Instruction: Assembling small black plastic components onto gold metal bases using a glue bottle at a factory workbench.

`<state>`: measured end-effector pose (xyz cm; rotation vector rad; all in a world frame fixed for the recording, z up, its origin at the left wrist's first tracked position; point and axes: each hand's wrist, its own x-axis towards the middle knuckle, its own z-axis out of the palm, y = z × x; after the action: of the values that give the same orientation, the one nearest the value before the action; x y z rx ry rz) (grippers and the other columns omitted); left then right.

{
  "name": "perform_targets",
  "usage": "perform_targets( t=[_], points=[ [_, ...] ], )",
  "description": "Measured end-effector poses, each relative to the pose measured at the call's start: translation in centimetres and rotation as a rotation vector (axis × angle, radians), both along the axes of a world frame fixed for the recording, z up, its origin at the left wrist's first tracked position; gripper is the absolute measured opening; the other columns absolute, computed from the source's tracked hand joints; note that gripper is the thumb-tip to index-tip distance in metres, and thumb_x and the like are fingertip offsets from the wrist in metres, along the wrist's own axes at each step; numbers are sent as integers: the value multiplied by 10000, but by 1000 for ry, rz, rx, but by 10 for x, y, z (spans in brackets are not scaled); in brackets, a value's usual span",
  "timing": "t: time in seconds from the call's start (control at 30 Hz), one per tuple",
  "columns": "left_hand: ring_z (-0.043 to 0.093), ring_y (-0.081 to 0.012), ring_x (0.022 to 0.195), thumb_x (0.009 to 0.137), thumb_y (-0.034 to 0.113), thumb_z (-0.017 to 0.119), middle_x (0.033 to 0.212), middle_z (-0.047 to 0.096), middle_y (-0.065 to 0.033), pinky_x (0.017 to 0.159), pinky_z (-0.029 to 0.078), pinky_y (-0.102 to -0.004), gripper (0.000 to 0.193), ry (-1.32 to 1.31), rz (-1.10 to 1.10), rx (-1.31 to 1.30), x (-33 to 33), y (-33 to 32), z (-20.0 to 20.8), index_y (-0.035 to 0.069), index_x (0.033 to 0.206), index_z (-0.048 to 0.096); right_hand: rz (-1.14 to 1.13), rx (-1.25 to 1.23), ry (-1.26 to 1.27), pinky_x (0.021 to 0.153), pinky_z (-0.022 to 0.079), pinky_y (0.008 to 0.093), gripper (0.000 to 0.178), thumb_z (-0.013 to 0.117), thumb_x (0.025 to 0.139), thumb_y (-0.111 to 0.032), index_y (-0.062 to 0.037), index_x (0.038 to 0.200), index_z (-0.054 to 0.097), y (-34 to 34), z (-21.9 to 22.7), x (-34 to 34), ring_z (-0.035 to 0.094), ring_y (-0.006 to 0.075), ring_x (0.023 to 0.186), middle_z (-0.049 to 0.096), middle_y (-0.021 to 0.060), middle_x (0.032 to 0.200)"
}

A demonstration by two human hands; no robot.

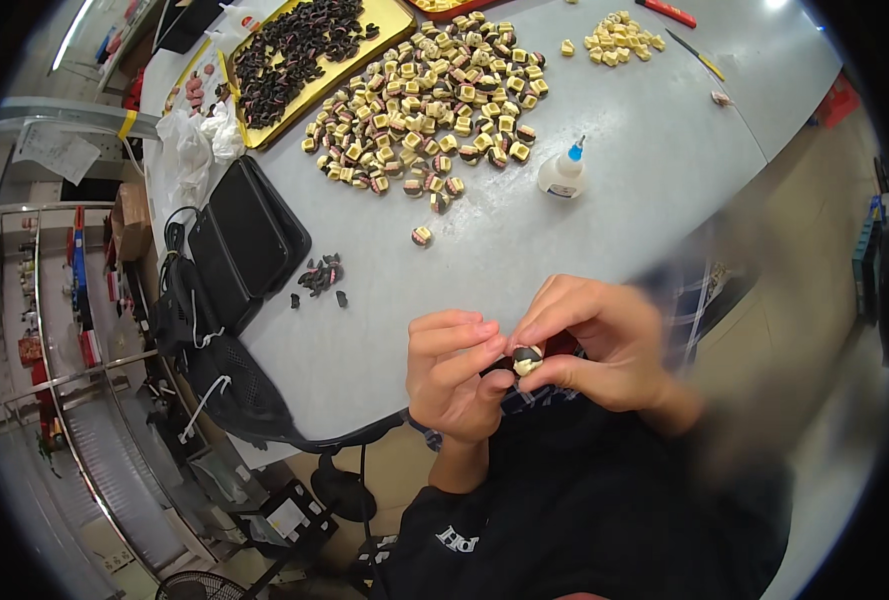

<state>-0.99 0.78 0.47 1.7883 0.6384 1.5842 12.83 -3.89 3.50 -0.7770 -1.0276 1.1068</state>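
The right grip [599, 345] pinches a small cream-and-black piece [528, 359] between thumb and fingertips. Just left of it, the left grip [452, 370] curves, thumb and fingers parted; I cannot tell whether it touches the piece. Beyond both, a blue-tipped bottle [562, 175] stands on the tabletop [394, 285].

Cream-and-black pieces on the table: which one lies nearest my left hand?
The single piece on the near side of the big pile, between it and your left hand. It lies apart; the others crowd together.
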Motion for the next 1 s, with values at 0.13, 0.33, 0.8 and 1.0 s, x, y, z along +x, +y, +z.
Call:
perform_targets(
  t=[0.13, 0.33, 0.8, 1.0],
  points=[
    [523, -238, 802, 783, 269, 679, 872, 581, -79, 627, 445, -289, 229, -57, 11, -32, -3, 0, -2, 57, 835, 610, -14, 27, -77, 630, 473, 269, 308, 696, 655, 108, 37, 930, 577, 2, 0, 0, 580, 197, 734, 609, 150, 866],
    [443, -122, 782, 747, 281, 721, 791, 503, 25, 691, 348, -245, 223, -501, -198, -415, -11, -2, 2, 152, 744, 539, -386, 89, -663, 663, 482, 288, 275, 650, 687, 105, 5, 936, 595, 23, -7, -6, 593, 195, 744, 619, 126, 884],
    [436, -44, 775, 687, 423, 739, 797, 511, 116, 693, 333, -195, 297, -1042, -1161, -596, -22, 4, -18, 212, 728, 534, -546, 196, -858, 669, 483, 289, 235, 608, 703, 116, 16, 916, 600, 49, -7, -29, 591, 231, 785, 604, 146, 946],
    [442, -46, 798, 708, 407, 732, 824, 537, 100, 692, 356, -192, 264, -1096, -1215, -568, -18, 3, -25, 201, 729, 569, -353, 272, -702, 572, 448, 258, 270, 626, 631, 144, 6, 861, 603, 16, 13, -35, 560, 197, 698, 603, 172, 903]
  ],
)
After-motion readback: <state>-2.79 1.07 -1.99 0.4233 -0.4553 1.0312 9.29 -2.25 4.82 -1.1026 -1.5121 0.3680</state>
